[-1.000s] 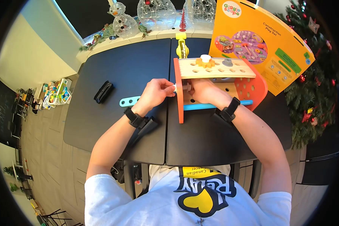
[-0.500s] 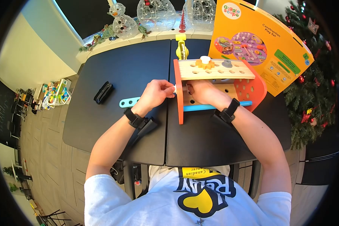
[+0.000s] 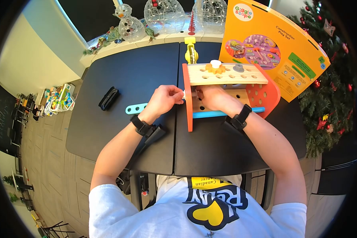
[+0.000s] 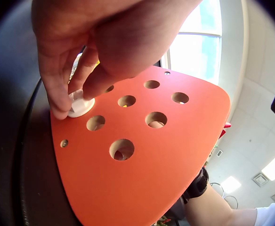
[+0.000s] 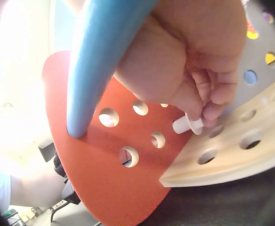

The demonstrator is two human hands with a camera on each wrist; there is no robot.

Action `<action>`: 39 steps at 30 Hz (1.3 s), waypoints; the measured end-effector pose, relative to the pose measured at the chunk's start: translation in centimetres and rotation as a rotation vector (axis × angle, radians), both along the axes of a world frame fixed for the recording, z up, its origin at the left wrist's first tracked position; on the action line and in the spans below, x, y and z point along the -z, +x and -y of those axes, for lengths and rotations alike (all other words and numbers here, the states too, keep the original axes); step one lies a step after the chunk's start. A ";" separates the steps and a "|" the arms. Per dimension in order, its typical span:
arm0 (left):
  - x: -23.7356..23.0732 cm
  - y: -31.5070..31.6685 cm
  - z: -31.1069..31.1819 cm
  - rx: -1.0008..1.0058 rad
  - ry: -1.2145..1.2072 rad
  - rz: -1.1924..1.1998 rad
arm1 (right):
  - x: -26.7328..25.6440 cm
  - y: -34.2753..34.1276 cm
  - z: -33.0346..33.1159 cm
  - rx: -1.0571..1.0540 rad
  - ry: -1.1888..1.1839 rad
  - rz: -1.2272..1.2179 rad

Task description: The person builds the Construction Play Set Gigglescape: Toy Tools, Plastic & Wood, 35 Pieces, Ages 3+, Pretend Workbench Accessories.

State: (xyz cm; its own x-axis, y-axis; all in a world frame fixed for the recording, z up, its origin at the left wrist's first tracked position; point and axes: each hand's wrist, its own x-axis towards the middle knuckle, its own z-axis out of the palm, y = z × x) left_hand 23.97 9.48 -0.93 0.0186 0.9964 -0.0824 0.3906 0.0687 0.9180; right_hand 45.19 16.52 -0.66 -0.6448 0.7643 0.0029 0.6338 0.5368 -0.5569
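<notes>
A toy workbench with an orange-red side panel [image 3: 188, 107] and a holed wooden top [image 3: 230, 73] stands on the table. Thumb and fingers of my left hand [image 3: 166, 97] pinch a white flanged piece [image 4: 82, 106], which sits flat against the panel's outer face. Under the wooden top reaches my right hand [image 3: 214, 97]. Its fingertips pinch the flanged end of a white plastic bolt [image 5: 187, 125], whose threaded shaft points at the panel's inner face. The blue bar [image 5: 100, 61] crosses close to my right hand.
A teal holed strip [image 3: 136, 108] and a black case [image 3: 109, 98] lie on the left tabletop. An orange gear [image 3: 215, 69] and a grey piece [image 3: 238, 68] sit on the wooden top. Behind stand a yellow toy part [image 3: 191, 53] and a big orange box [image 3: 273, 47].
Both hands keep their grip at the side panel. The workbench and surroundings sit very slightly lower in the head view; little else differs.
</notes>
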 end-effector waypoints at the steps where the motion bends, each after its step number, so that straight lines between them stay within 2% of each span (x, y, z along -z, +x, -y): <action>1: 0.1 0.0 -0.1 0.001 0.000 0.007 | -0.4 -0.1 0.2 0.005 0.003 0.024; 6: 0.3 -0.2 -0.2 0.002 -0.006 0.005 | -1.4 -0.2 0.9 -0.001 -0.021 0.117; 12: 0.3 -0.1 -0.2 0.002 -0.010 0.014 | -0.5 0.3 0.8 0.048 -0.049 -0.141; 18: 0.6 -0.2 -0.3 0.015 0.003 0.012 | -0.7 -0.2 0.2 0.019 -0.056 0.033; 27: 0.3 -0.1 -0.1 0.013 0.008 0.022 | -0.5 -0.1 0.8 0.045 -0.038 -0.088; 30: 0.3 -0.1 -0.2 0.014 0.002 0.023 | -0.7 -0.1 0.4 0.026 -0.083 -0.071; 33: 0.3 -0.1 -0.1 0.012 0.009 0.018 | 0.0 -0.7 0.1 0.024 0.013 0.068; 39: 0.1 -0.1 -0.1 0.016 -0.003 0.024 | 0.2 -0.2 0.8 0.076 -0.080 -0.176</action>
